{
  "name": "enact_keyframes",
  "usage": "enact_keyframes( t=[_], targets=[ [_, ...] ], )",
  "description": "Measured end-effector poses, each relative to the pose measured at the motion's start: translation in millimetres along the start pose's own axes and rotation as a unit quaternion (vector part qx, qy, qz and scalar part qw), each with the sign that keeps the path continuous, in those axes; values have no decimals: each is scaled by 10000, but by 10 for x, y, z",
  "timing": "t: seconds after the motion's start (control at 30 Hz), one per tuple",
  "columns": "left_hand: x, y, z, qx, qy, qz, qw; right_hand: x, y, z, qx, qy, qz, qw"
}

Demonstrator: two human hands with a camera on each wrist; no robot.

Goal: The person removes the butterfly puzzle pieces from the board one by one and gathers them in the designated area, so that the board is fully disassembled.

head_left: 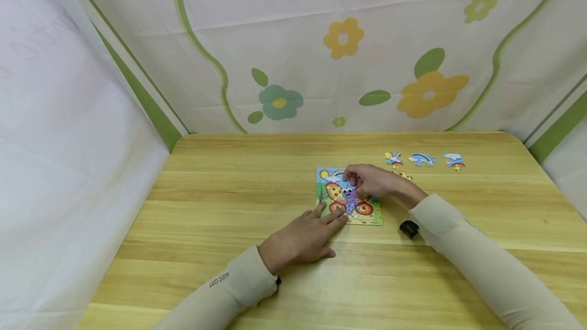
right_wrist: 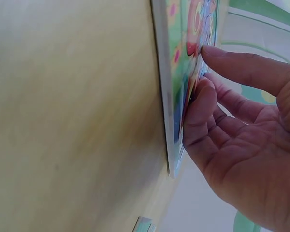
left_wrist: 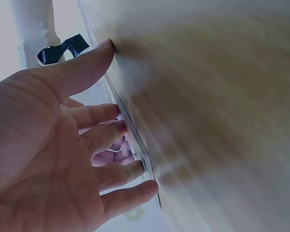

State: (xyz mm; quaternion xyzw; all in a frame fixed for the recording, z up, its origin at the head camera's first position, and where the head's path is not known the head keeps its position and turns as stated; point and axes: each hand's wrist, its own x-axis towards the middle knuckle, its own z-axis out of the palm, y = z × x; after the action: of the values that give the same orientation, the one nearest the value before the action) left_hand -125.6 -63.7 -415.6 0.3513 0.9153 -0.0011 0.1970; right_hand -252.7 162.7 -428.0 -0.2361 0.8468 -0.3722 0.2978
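Note:
A butterfly jigsaw puzzle (head_left: pixel 376 215) in a square tray lies on the table. My left hand (head_left: pixel 304 238) is spread flat with its fingertips on the puzzle's lower left edge. In the left wrist view, the left fingers (left_wrist: pixel 117 178) are straight along the board's edge. My right hand (head_left: pixel 369 181) is over the upper right part of the puzzle. Its thumb and curled index finger pinch a red-edged puzzle piece (right_wrist: pixel 187 94) at the board's surface, mostly hidden by the fingers. The right wrist view shows a blue strip of the tray (right_wrist: pixel 177 116) beside that piece.
Several loose puzzle pieces lie behind the right hand: a sun piece (head_left: pixel 393 159), a rainbow piece (head_left: pixel 423 159), a cloud piece (head_left: pixel 454 160) and a yellow piece (head_left: pixel 403 175). A black device (head_left: pixel 409 228) sits at the right sleeve. A flowered curtain (head_left: pixel 293 39) borders the table's back.

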Motion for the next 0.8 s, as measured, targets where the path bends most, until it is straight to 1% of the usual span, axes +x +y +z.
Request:
enact_keyframes(
  t=[0.17, 0.57, 0.8],
  targets=[
    [-2, -4, 3, -33, -12, 10, 10000, -7, 1, -1, -27, -29, -35, 10000],
    [8, -21, 14, -161, -39, 9, 9999, 4, 16, 1, -361, -87, -302, 9989],
    [3, -16, 7, -172, -24, -20, 9998, 7, 8, -6, -398, -99, -292, 9987]
  ],
)
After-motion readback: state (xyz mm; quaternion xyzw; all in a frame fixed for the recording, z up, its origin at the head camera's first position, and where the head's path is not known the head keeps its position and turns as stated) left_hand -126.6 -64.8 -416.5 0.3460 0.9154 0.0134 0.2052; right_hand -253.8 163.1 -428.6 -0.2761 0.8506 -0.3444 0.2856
